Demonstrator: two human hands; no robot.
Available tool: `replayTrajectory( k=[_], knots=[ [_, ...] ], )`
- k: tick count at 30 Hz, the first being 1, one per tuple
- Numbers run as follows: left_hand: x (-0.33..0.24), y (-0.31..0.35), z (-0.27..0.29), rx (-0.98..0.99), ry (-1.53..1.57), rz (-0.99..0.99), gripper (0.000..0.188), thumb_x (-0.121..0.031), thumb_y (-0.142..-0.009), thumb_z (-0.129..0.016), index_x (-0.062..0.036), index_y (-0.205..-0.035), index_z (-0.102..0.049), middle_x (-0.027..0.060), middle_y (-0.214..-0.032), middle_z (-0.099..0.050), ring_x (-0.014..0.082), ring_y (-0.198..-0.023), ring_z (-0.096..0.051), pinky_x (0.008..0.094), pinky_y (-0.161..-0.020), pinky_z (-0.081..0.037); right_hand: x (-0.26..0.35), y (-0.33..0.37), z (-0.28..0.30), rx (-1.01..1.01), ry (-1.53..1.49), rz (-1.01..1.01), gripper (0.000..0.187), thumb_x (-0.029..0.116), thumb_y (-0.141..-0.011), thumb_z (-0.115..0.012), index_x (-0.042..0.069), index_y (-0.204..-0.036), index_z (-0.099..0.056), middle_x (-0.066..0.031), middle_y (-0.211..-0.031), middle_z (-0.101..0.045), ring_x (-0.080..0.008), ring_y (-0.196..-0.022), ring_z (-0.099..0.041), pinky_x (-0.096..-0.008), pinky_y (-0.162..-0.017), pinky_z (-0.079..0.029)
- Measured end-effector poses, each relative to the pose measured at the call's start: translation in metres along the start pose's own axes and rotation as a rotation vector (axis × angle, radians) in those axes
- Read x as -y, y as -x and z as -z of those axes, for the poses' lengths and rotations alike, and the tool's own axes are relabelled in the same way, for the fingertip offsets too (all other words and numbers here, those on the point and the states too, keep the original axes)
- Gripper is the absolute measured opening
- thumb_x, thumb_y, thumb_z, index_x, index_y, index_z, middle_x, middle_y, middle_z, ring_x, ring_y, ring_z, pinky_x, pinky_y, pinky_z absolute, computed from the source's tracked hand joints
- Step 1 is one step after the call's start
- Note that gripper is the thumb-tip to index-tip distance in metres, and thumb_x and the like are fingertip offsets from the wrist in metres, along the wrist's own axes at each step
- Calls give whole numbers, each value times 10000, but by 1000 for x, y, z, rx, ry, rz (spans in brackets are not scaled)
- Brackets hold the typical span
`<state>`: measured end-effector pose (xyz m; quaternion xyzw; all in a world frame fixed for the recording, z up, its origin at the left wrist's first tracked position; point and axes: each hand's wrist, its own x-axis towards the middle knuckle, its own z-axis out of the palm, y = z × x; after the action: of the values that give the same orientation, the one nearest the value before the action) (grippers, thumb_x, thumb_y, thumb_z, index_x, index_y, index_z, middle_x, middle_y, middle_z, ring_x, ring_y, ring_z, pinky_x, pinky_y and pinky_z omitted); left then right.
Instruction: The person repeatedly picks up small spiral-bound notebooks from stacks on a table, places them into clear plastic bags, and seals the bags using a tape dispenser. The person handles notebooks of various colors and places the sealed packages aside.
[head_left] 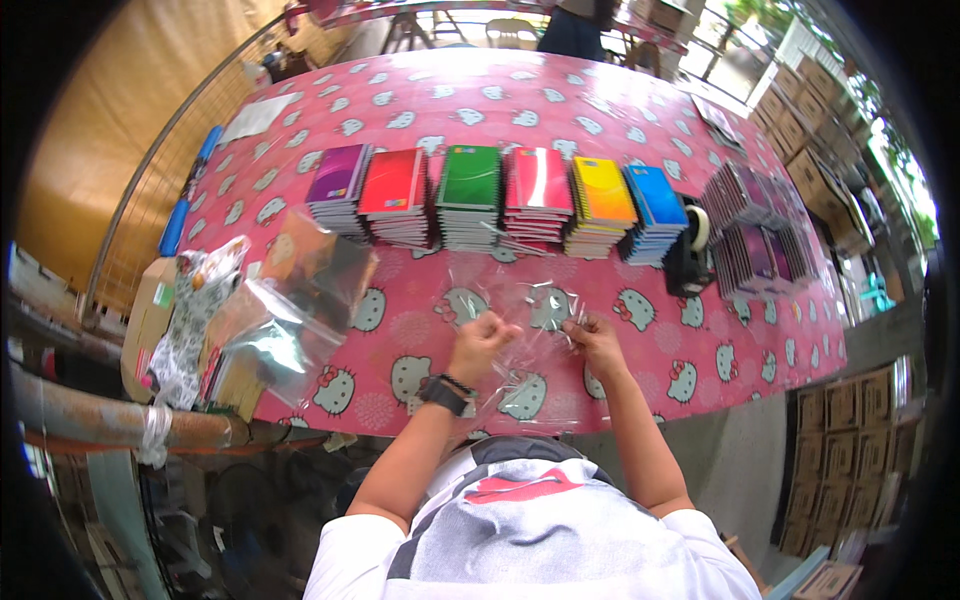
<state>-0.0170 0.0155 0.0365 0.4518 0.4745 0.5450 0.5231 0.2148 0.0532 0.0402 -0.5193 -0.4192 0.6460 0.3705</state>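
Observation:
A clear plastic bag (525, 318) stretches between my hands, low over the pink tablecloth. My left hand (484, 345) is curled closed on its left side, with a dark watch on the wrist. My right hand (594, 338) pinches the bag's right edge between thumb and fingers. Just beyond stands a row of spiral notebook stacks: purple (338, 175), red (393, 182), green (470, 178), pink (538, 180), yellow (604, 190) and blue (656, 196). A black tape dispenser (690, 265) with a pale roll sits at the row's right end.
Bundled purple notebooks (760, 225) are stacked at the right. Loose clear plastic bags (275, 335) lie at the left, beside a patterned cloth (185, 340). A metal pipe (190, 425) runs along the near left edge. Brown cartons (850, 430) stand right of the table.

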Motion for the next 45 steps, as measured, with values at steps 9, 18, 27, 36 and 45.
replayTrajectory(
  k=[9,18,27,36,45],
  knots=[
    [-99,1,111,-643,-285,-389,184,-230,-923,-591,-60,-850,-586,-25,-709,-535,45,-628,-479,209,-541,-380,13,36,22,-159,-190,39,119,144,-830,-686,81,-892,-607,20,-739,-593,-60,-615,-505,-204,-514,-371],
    [-49,10,-45,32,-496,-247,300,-123,-792,-695,-50,-1074,-620,40,-886,-649,109,-690,-575,251,-600,-468,32,29,-40,110,-131,301,161,181,-836,-699,80,-778,-588,59,-652,-534,-5,-555,-424,-189,-474,-322],
    [-39,8,116,-522,308,36,116,-129,-886,-594,-79,-990,-600,6,-857,-608,129,-755,-588,288,-656,-499,89,69,141,-176,-1094,406,238,268,-875,-643,125,-733,-517,36,-592,-428,-44,-492,-392,-190,-428,-325],
    [-159,73,132,-550,-16,-571,102,-66,-844,-592,-32,-938,-571,69,-956,-594,174,-902,-571,317,-804,-478,202,95,116,-60,-514,897,223,281,-923,-569,58,-920,-567,-35,-767,-578,-135,-710,-525,-294,-687,-445],
    [-9,-3,-46,254,-613,-640,150,-36,-702,-635,-51,-843,-587,116,-996,-618,306,-967,-576,392,-835,-459,253,101,24,-305,-105,1130,316,327,-929,-541,54,-1087,-557,-163,-1230,-554,-279,-1117,-538,-459,-947,-450]
  ],
)
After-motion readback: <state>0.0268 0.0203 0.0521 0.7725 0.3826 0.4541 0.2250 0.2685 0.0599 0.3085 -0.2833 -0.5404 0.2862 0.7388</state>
